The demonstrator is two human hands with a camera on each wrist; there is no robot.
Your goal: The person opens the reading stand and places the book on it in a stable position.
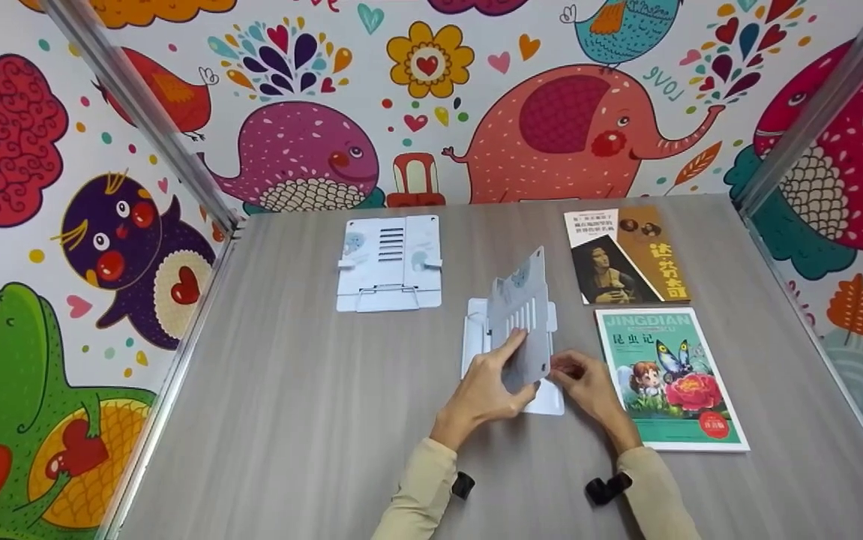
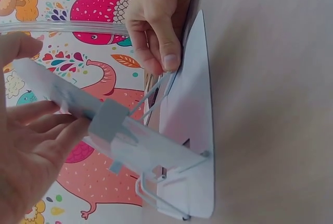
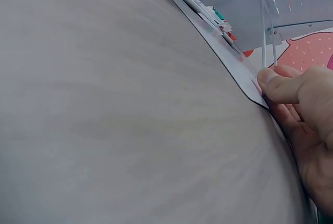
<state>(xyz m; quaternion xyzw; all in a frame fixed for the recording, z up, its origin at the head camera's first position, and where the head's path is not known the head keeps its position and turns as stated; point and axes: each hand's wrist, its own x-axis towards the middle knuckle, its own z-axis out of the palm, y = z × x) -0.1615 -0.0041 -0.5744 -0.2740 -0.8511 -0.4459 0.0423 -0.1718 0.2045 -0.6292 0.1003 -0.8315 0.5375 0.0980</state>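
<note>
A white folding book stand [image 1: 525,292] stands half unfolded near the middle of the table, its slotted panel tilted up over a flat base plate [image 1: 547,403]. My left hand [image 1: 482,390] holds the raised panel by its near edge, thumb on one face and fingers on the other. Low on the right side, my right hand [image 1: 588,384] pinches the end of the stand's wire support [image 3: 264,31] between thumb and fingers, right at the base plate's edge. In the left wrist view, a clip [image 2: 108,120] sticks out from the panel beside my left fingers.
A second white book stand [image 1: 390,274] lies flat at the back left. To the right lie a green-covered children's book [image 1: 648,427] and, behind it, a brown and white book [image 1: 671,225]. Cartoon-printed walls [image 1: 416,120] with metal corner posts [image 1: 139,97] border the table.
</note>
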